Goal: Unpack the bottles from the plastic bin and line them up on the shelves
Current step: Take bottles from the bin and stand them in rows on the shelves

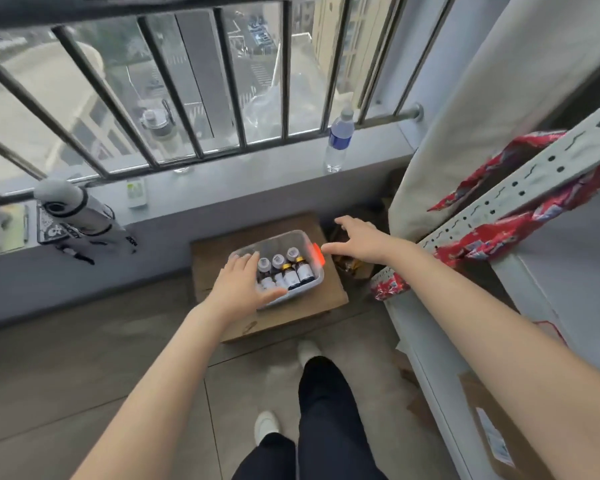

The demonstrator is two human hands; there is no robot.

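A clear plastic bin (293,238) with an orange clip on its right side sits on a cardboard box (326,299) on the floor. Several small dark bottles (291,275) with white labels stand inside it. My left hand (241,287) lies spread over the bin's near left corner, fingers apart and touching the rim. To the right of the bin, beside the orange clip, my right hand (361,242) hovers with fingers spread and nothing in it. The grey metal shelves (555,268) stand at the right.
A water bottle (338,143) stands on the window ledge behind the bin, under a barred railing. Red printed wrapping (499,233) hangs on the shelf's perforated post. A white curtain hangs at the right. More cardboard lies low at the shelf's foot. My legs stand on the tiled floor.
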